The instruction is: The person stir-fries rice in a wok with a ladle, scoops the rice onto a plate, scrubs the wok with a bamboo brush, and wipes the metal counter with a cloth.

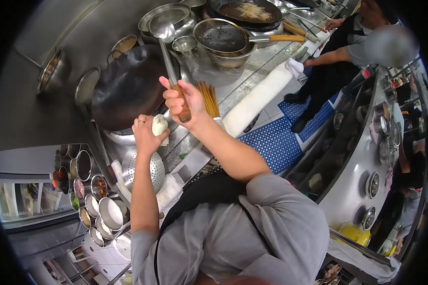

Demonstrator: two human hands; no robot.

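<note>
**Head view: ladle and cloth at the wok**

Head view looks down on a wok station; right hand [183, 102] has fingers curled tight round the wooden grip of a ladle [169, 57], thumb stuck out to the side; ladle's long axis runs from the hand up and away, bowl at the far end, lying over the far rim of the dark wok [128, 88]; left hand [146, 134] has fingers closed round a white cloth [160, 126], bunched, at the wok's near rim; one ladle, one cloth, one dark wok; a perforated strainer [142, 168] hangs just below the left hand; a bamboo brush [208, 99] lies just beside the right wrist; another person [361, 47] stands further along the line.
</note>
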